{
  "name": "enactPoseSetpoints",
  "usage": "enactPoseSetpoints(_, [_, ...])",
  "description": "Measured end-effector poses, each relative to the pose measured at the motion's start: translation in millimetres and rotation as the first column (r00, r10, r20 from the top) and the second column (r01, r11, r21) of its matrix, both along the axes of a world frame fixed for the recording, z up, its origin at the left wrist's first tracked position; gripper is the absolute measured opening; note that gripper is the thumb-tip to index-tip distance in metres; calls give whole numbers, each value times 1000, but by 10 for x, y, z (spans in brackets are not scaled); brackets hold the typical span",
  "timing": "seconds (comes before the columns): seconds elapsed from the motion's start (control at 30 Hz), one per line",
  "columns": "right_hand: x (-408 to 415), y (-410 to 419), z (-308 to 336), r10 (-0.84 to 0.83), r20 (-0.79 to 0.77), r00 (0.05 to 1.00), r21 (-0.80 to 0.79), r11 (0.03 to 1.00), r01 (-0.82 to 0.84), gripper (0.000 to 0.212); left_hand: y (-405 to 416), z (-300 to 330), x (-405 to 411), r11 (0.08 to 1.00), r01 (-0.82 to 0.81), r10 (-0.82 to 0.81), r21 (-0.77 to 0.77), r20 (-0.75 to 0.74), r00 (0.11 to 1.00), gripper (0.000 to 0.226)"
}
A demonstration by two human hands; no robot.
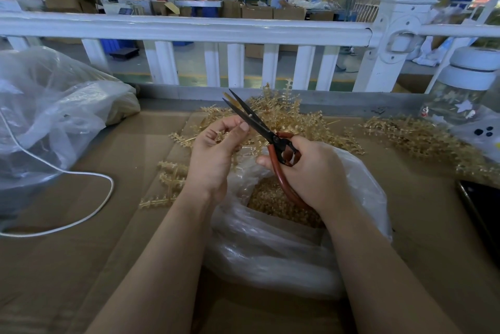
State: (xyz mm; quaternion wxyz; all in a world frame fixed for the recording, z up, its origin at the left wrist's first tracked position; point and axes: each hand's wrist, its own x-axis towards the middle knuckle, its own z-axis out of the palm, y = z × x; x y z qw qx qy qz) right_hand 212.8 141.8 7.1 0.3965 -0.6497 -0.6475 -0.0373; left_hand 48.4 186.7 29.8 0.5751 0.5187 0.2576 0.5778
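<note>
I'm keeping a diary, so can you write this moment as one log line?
left hand: holds sprue | right hand: grips scissors, blades apart at sprue | bag: open below

scissors (259, 128): black blades, reddish-brown handles
plastic sprues (281, 114): translucent amber-yellow, comb-toothed pattern
bag of cut pieces (270, 252): clear, milky plastic with amber bits showing inside
large bag (54, 117): clear, whitish-grey plastic
cord (89, 214): white
desk (108, 266): brown cardboard covering
railing (189, 29): white
bottle (465, 95): clear body with white star and animal prints, white lid
phone (484, 214): black
</note>
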Motion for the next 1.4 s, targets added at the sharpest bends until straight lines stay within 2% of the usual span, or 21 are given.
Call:
enactPoseSetpoints(0.2, [6,13,-4,0,-20,1000,-10,1000,0,66,8,-12,0,1000,-4,4,-12,-6,1000,17])
enactPoseSetpoints(0.43, [0,18,-24,-2,-41,999,-5,1000,2,59,18,-22,0,999,-31,29,-45,-37,999,17])
enactPoseSetpoints(0.67, [1,15,-18,21,-79,997,-53,998,-25,49,72,-51,-6,981,-63,68,-183,17,998,2])
enactPoseSetpoints(0.83, [-20,-9,16,54,-73,996,-116,991,-62,44,123,-93,-12,952,-117,139,-283,60,988,6])
enactPoseSetpoints(0.97, [1,19,9,43,-219,975,-110,992,-69,38,153,-114,-30,966,-68,87,-248,69,994,8])
enactPoseSetpoints(1.1, [0,49,20,64,-425,903,-100,988,-117,46,118,-106,-4,979,-7,20,-202,60,998,6])
enactPoseSetpoints(1.17, [-9,67,16,88,-511,855,-88,984,-154,31,108,-101,5,979,14,-1,-203,64,998,5])
enactPoseSetpoints(1.27, [-13,102,3,110,-554,826,-100,975,-197,12,94,-99,20,981,44,-34,-191,57,998,6])
enactPoseSetpoints(1.4, [-39,100,19,135,-606,784,-102,964,-245,12,89,-94,23,977,59,-46,-205,69,997,5])
